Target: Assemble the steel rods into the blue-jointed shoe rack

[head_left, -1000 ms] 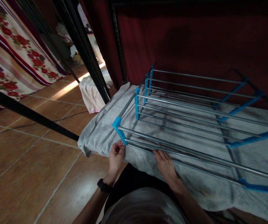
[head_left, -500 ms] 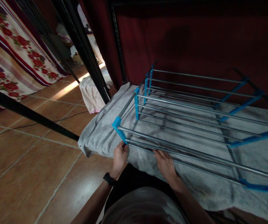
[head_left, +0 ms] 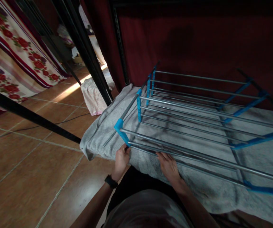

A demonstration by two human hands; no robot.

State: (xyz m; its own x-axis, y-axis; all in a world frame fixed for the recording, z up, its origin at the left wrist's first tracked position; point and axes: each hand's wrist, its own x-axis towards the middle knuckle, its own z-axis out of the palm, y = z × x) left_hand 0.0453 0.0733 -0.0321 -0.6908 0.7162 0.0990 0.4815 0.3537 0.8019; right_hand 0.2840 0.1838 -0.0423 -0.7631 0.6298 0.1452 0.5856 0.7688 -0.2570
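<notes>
A drying rack (head_left: pixel 186 151) of grey metal rods with blue plastic joints lies across a grey blanket in front of me. My left hand (head_left: pixel 122 157) is closed at the rack's near left corner, fingers gripping the lower end of a blue connector (head_left: pixel 124 136) where a rod meets it. Farther right, my right hand (head_left: pixel 168 165) has its fingers curled over the nearest low rod. Its fingertips and the underside of the rod are hidden. A black band (head_left: pixel 111 181) circles my left wrist.
Black metal posts (head_left: pixel 89 53) rise at the left, and another black bar (head_left: pixel 32 115) slants above the tiled floor (head_left: pixel 15 171). A dark red curtain (head_left: pixel 198 44) hangs behind the rack. A striped cloth (head_left: pixel 92 98) lies beyond the blanket (head_left: pixel 103 126). A flowered curtain (head_left: pixel 15 60) hangs far left.
</notes>
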